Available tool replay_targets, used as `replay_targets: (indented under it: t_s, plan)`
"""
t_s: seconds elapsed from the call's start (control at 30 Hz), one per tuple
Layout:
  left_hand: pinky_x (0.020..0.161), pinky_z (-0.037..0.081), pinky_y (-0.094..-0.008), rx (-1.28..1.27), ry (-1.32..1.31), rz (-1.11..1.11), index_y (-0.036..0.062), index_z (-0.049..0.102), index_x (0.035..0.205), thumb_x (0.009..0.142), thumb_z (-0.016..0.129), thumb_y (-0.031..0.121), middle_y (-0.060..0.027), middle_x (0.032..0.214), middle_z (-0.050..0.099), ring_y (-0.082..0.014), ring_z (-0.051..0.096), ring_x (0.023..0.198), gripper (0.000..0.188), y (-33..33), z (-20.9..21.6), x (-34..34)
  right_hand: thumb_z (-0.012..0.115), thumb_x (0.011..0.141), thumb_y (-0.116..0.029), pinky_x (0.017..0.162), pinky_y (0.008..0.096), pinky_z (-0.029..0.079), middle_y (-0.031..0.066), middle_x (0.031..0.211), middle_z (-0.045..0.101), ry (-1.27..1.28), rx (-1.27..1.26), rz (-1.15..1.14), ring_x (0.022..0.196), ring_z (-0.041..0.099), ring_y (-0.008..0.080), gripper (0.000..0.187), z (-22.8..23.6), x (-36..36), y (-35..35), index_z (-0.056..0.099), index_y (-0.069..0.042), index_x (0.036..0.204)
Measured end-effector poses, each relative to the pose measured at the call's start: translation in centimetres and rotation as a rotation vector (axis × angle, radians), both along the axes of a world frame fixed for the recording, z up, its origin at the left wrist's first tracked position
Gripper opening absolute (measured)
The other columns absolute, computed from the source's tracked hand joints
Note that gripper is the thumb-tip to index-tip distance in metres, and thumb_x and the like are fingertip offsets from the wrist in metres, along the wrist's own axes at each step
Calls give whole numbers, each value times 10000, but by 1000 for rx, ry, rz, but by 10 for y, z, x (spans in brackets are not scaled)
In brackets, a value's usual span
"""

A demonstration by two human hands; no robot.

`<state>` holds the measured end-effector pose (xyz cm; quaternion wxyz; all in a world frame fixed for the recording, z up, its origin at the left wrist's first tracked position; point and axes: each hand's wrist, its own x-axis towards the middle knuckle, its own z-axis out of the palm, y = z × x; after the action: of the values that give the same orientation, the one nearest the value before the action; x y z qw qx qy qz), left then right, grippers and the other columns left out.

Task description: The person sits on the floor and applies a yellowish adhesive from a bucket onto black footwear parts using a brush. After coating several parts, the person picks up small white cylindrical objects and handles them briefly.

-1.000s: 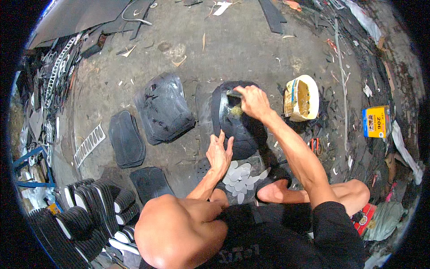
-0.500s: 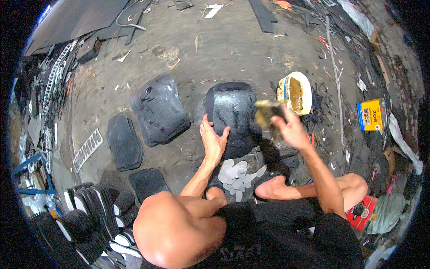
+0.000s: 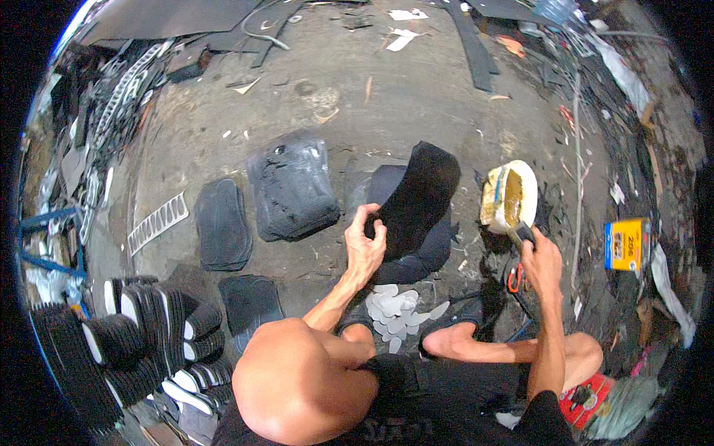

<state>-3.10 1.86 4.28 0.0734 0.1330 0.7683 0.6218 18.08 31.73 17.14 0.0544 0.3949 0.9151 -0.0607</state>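
Observation:
My left hand [image 3: 364, 251] is closed on the left edge of a flexible black sheet [image 3: 420, 199], which is lifted and curls up to the right. Under it lies a stack of similar black pieces [image 3: 416, 266] on the floor. My right hand [image 3: 543, 260] grips the handle of a brush [image 3: 518, 236]. Its head reaches into the near end of a tilted white tub [image 3: 491, 199] that holds yellow-brown glue-like paste; the bristles are mostly hidden. Pale oval cut-outs [image 3: 396, 314] lie in a pile between my feet.
Left of the stack lie a shiny dark stack [image 3: 291, 186], black sole-shaped sheets [image 3: 223, 227] and a slotted white strip [image 3: 158, 223]. Rows of black soles [image 3: 145, 334] stand by my left knee. Orange-handled scissors [image 3: 515, 279] lie near the tub, and a yellow-blue box [image 3: 626, 245] farther right.
My left hand, flat beside the stack before, now holds up the black sheet. The brush has moved from above the stack's right side into the tub. The whole view has shifted slightly.

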Motion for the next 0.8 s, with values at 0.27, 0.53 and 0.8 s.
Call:
replay_targets:
  t_s: [0.27, 0.53, 0.8]
  plan:
    - [1119, 457, -414, -7, 32, 477, -78, 567, 1416, 927, 606, 2, -222, 1325, 656, -317, 629, 1236, 497, -132, -64, -117, 615, 1016, -206, 1073, 517, 454, 283, 1330, 663, 235, -49, 0, 1244, 606, 463, 485, 26, -7, 0, 572, -13, 1459]
    - [1077, 416, -513, -446, 336, 247, -13, 625, 1335, 919, 758, 276, -230, 1242, 616, -412, 531, 1223, 523, -71, -34, -53, 669, 962, -312, 1086, 513, 488, 246, 1338, 686, 209, 135, 28, 1244, 645, 434, 524, -18, -65, 103, 647, -12, 1391]
    - [1203, 201, -687, -679, 460, -415, 230, 424, 1617, 848, 764, 628, -254, 1687, 261, -498, 230, 1541, 930, 50, -36, 37, 703, 848, -233, 1002, 561, 556, 275, 1194, 731, 70, 45, -158, 1105, 710, 462, 521, -92, -98, 141, 696, -44, 1334]
